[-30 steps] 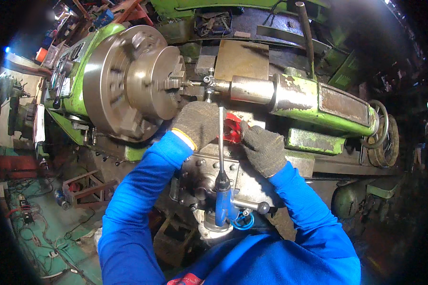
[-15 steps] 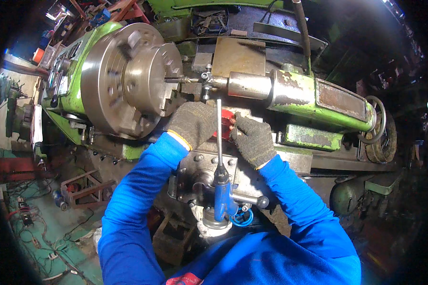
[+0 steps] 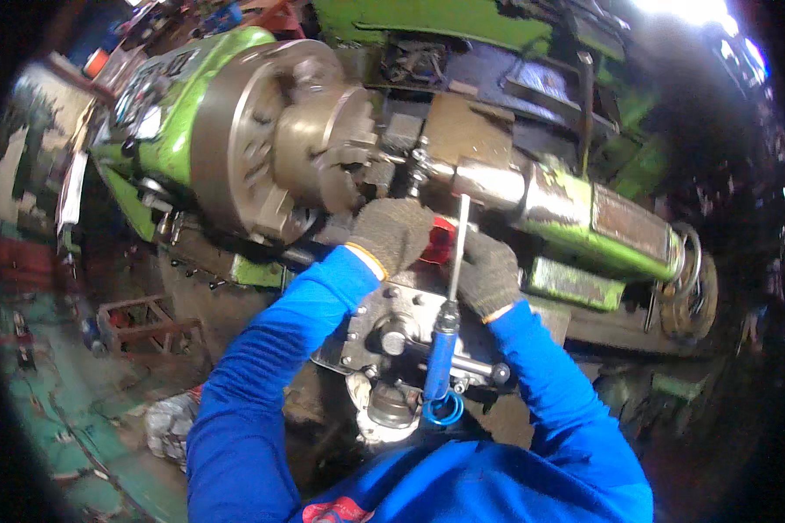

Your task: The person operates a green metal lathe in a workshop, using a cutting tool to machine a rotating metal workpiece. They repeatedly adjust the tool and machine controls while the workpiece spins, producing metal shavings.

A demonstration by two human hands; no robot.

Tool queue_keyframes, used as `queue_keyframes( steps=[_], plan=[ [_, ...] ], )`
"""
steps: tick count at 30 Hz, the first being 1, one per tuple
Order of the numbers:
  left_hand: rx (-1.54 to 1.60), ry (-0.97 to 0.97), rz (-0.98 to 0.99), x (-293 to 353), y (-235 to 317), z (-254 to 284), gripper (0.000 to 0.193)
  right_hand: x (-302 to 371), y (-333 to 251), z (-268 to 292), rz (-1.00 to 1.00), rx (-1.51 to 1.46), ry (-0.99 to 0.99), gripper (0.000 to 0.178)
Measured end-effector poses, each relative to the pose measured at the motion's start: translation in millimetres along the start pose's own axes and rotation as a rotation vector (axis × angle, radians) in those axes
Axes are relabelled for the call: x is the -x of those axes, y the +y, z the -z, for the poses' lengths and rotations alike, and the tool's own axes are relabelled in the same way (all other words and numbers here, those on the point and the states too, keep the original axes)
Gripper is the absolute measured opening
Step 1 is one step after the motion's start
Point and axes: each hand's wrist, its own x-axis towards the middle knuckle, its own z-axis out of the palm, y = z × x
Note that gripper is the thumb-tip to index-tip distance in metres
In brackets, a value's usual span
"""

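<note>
A big green lathe (image 3: 192,113) fills most of the view. It is old and its paint is chipped. On its left end sits a large round metal chuck (image 3: 270,148), grey and heavy, with stepped jaws that face to the right. To the right of the chuck lies a long green tailstock (image 3: 602,222) with a shiny grey barrel (image 3: 488,185) that points at the chuck. A round handwheel (image 3: 685,279) sits at the far right end of the tailstock.

Below the chuck, a grey metal plate (image 3: 379,318) with bolts and a short black lever (image 3: 462,366) hangs on the front of the machine.

The person wears blue sleeves (image 3: 270,349) and dark knit gloves with orange cuffs. Both arms reach up from the bottom edge.

The left hand (image 3: 391,234) is curled up tight, just under the chuck and next to a small red thing (image 3: 436,240). What it grips cannot be seen.

The right hand (image 3: 488,272) is closed too, just right of the red thing. What it holds cannot be seen either.

The red thing sits between the two gloves and touches both. Most of it is hidden.

A screwdriver (image 3: 445,331) with a blue handle and a thin silver shaft stands upright in front of the hands. Its tip points up by the barrel. A small blue ring (image 3: 445,410) sits at the bottom of the handle, close to the person's chest.
</note>
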Motion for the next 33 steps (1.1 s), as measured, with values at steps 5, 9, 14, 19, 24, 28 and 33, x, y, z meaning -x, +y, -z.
queue_keyframes(
  steps=[5,9,14,19,24,28,33],
  plan=[
    [0.542,0.124,0.264,45.2,-17.4,29.2,0.036,21.2,23.1,28.7,0.028,0.021,0.425,0.024],
    [0.831,0.584,0.492,151.9,-38.4,-15.6,0.041,48.1,25.0,89.0,-0.271,-0.609,0.515,0.020],
    [0.777,0.586,1.012,299.6,-88.1,-177.8,0.037,5.5,-24.6,131.3,0.093,-0.133,0.448,0.020],
    [0.589,0.158,1.250,383.2,-118.8,-310.3,0.056,-93.0,-69.0,68.5,-0.270,-0.510,0.124,0.018],
    [0.703,-0.052,1.289,399.5,-115.6,-345.9,0.060,-149.1,-89.1,21.7,-0.252,-0.290,0.120,0.018],
    [0.674,-0.055,1.328,431.8,-98.0,-427.6,0.055,-157.2,-104.6,16.1,-0.275,-0.137,0.119,0.016],
    [0.831,-0.178,1.234,459.3,-68.2,-405.2,0.059,-169.1,-103.0,17.7,-0.154,0.088,0.044,0.021]
  ],
)
